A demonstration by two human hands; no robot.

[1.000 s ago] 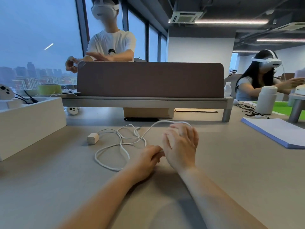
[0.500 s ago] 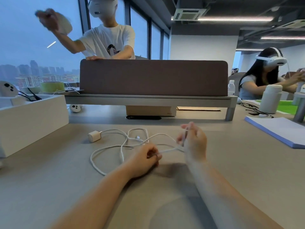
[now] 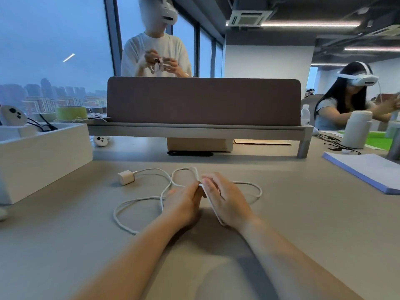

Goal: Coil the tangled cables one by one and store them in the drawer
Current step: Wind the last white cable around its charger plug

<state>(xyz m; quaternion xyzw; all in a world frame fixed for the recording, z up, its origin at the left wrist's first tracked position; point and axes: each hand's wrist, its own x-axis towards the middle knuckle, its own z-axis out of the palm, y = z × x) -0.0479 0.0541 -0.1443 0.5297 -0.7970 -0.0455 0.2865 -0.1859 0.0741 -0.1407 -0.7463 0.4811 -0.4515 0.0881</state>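
Cable [image 3: 161,200] runs along right hand [image 3: 227,198], left hand [image 3: 184,202] pinching it

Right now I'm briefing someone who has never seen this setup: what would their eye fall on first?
Most likely the two bare hands at the middle of the grey desk: the left hand pinches a white charging cable that runs along the edge of the flat right hand. Its loose loops sprawl around them, ending at left in a small white plug adapter. Behind, a brown divider panel spans the desk.
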